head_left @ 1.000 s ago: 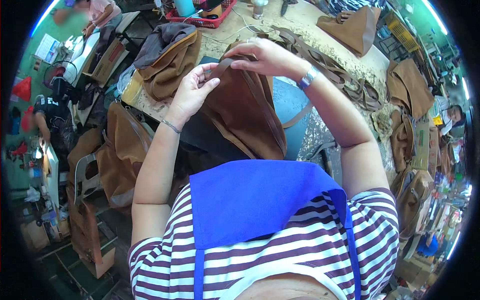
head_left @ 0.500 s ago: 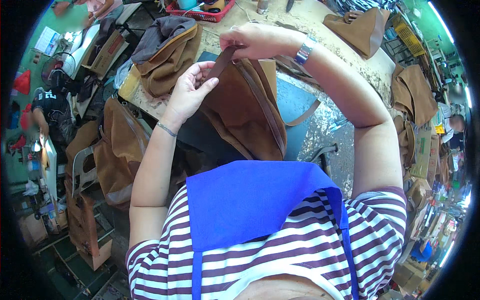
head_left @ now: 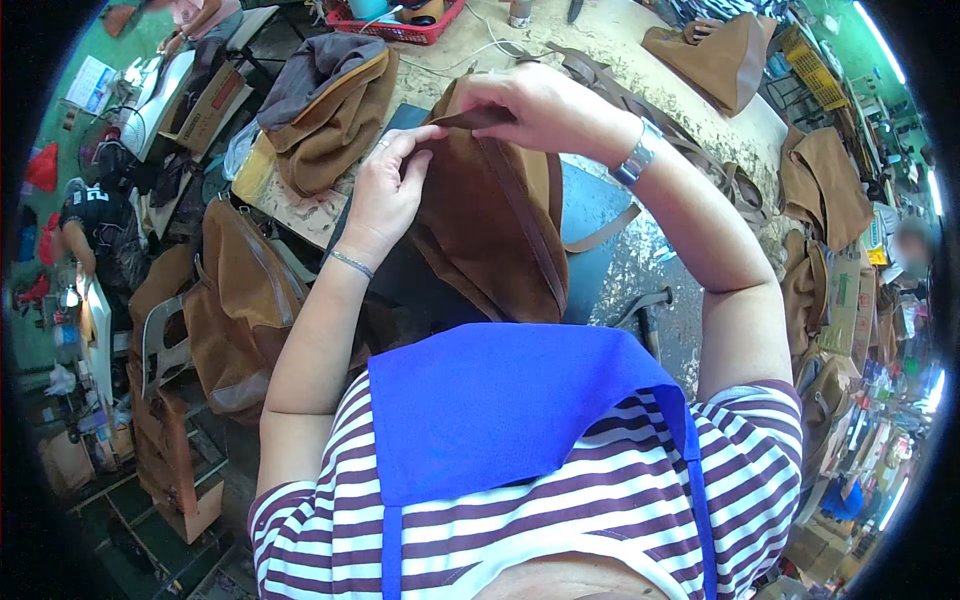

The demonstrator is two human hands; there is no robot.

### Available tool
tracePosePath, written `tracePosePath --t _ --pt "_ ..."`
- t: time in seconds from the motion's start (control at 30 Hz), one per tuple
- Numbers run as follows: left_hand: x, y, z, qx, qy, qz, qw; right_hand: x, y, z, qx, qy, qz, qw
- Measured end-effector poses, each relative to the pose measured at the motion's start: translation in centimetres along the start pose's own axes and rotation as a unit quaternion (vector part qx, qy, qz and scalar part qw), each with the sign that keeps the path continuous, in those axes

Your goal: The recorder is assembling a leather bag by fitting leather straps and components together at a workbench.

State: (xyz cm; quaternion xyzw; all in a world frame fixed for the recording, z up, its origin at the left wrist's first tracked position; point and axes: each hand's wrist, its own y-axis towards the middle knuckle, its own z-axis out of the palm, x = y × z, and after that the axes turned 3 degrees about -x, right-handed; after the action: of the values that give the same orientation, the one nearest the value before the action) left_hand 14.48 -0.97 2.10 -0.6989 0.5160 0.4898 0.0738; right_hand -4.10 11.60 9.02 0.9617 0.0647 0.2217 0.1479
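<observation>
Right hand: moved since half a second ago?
Yes. Against the red basket, the right hand has shifted down the picture and slightly right, farther from the basket.

Brown bag (head_left: 500,220) fills room nearside of my left grip (head_left: 387,195) and right grip (head_left: 530,103). Grey-lined bag (head_left: 335,145), red basket (head_left: 405,33) block ahead-left. Bare surface (head_left: 605,50) opens beyond right grip, past loose straps (head_left: 690,147).

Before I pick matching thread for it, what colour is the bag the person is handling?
The bag is brown; it shows best in the head view.
</observation>
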Motion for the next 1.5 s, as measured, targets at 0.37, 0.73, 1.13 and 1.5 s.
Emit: tracePosePath --t 0.37,0.73,1.13,1.5 --pt "1.0 0.5 -0.6 0.044 -0.223 -0.124 0.966 -1.2 1.2 -0.6 0.011 0.032 0.079 0.996" --pt "-1.4 0.6 0.5 0.022 0.122 0.047 0.991 -2.6 2.1 0.4 0.097 0.394 0.275 0.872" --pt "-1.4 0.8 1.2 0.064 0.015 0.015 0.998 -3.2 1.3 0.6 0.09 0.288 0.201 0.932" --pt "-0.1 0.5 -0.3 0.045 -0.235 -0.163 0.957 -4.0 1.7 2.5 0.084 0.275 0.106 0.952"
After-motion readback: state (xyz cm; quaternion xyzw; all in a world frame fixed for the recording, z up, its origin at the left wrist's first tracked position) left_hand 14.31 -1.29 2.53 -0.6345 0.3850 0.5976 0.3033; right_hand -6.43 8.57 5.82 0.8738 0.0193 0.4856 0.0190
